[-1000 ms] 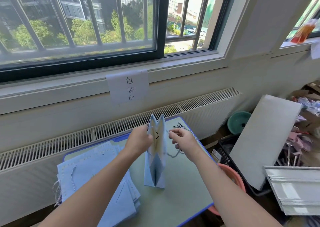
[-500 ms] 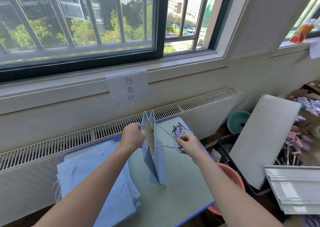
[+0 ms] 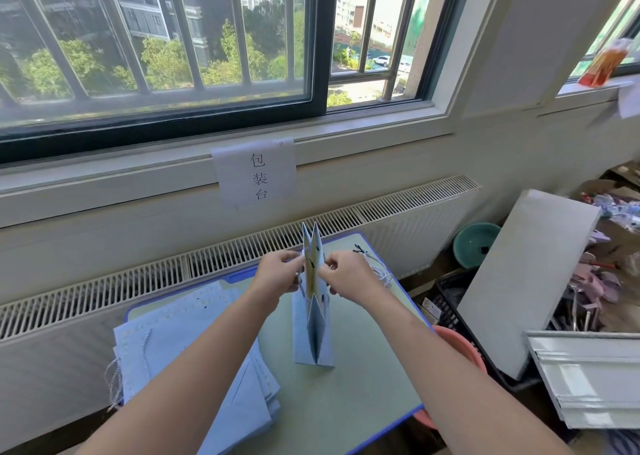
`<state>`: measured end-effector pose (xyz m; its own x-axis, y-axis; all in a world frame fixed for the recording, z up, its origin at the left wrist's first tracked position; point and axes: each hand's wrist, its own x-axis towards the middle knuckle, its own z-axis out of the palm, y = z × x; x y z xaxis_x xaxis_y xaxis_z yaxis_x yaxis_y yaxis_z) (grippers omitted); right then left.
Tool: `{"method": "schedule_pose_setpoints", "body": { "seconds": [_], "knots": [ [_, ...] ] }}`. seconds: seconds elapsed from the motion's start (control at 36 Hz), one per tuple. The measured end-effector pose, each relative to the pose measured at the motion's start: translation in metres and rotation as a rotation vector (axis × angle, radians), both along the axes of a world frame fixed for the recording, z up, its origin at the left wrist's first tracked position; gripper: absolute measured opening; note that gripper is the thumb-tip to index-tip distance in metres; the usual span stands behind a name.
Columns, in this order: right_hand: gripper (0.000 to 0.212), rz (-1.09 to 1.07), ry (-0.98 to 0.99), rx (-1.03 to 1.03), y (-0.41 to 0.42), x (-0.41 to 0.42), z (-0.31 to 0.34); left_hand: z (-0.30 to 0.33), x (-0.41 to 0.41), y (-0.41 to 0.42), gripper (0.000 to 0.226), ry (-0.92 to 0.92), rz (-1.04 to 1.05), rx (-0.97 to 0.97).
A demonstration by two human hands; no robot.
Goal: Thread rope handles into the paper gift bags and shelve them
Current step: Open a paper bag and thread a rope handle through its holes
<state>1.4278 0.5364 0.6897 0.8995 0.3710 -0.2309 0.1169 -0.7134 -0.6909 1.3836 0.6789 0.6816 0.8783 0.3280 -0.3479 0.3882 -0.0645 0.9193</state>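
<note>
One upright gift bag (image 3: 313,330), two hands, two basins.

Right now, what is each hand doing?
Left hand: pinching the bag near its top.
Right hand: pinching the bag's other side; rope trails behind it.

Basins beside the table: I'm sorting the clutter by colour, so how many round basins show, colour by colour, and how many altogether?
Teal basin: 1, on the floor by the radiator.
Pink basin: 1, partly hidden under the table's right edge.
Total: 2
</note>
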Motion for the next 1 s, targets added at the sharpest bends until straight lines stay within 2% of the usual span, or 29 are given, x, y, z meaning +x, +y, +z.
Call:
{"method": "schedule_pose_setpoints", "body": {
  "seconds": [0.11,0.19,0.31,0.39,0.44,0.5,0.53,0.61,0.69,0.86,0.92,1.0],
  "knots": [
    [0.03,-0.062,-0.111,-0.067,-0.003,0.003,0.001,-0.009,-0.002,0.007,0.011,0.013,0.03,-0.11],
    [0.032,-0.116,-0.187,-0.094,-0.012,0.009,0.004,-0.019,-0.002,0.015,0.011,0.072,-0.002,0.007],
    [0.031,-0.181,-0.171,-0.021,-0.024,0.014,0.003,-0.036,-0.002,0.023,0.025,0.119,-0.127,0.438],
    [0.033,-0.204,-0.142,0.004,-0.029,0.016,0.003,-0.043,-0.005,0.024,0.03,0.119,-0.268,0.83],
    [0.034,-0.217,-0.122,0.024,-0.033,0.018,0.003,-0.044,-0.007,0.024,0.024,0.135,-0.357,1.077],
    [0.034,-0.219,-0.105,0.036,-0.036,0.02,0.004,-0.043,-0.008,0.024,0.01,0.133,-0.408,1.199],
    [0.034,-0.211,-0.098,0.035,-0.037,0.02,0.005,-0.044,-0.007,0.025,0.01,0.128,-0.423,1.214],
    [0.034,-0.167,-0.097,0.028,-0.034,0.017,0.008,-0.041,-0.007,0.022,0.026,0.079,-0.406,1.17],
    [0.035,-0.141,-0.129,0.018,-0.03,0.015,0.011,-0.035,-0.009,0.01,0.037,-0.075,-0.347,1.117],
    [0.035,-0.128,-0.202,-0.005,-0.025,0.015,0.016,-0.029,-0.014,-0.008,0.019,-0.483,-0.423,0.869],
    [0.034,-0.116,-0.22,-0.029,-0.023,0.015,0.019,-0.024,-0.015,-0.013,0.018,-0.518,-0.465,0.812],
    [0.033,-0.107,-0.222,-0.033,-0.02,0.015,0.021,-0.023,-0.015,-0.014,0.016,-0.535,-0.512,0.849]
  ]
}}
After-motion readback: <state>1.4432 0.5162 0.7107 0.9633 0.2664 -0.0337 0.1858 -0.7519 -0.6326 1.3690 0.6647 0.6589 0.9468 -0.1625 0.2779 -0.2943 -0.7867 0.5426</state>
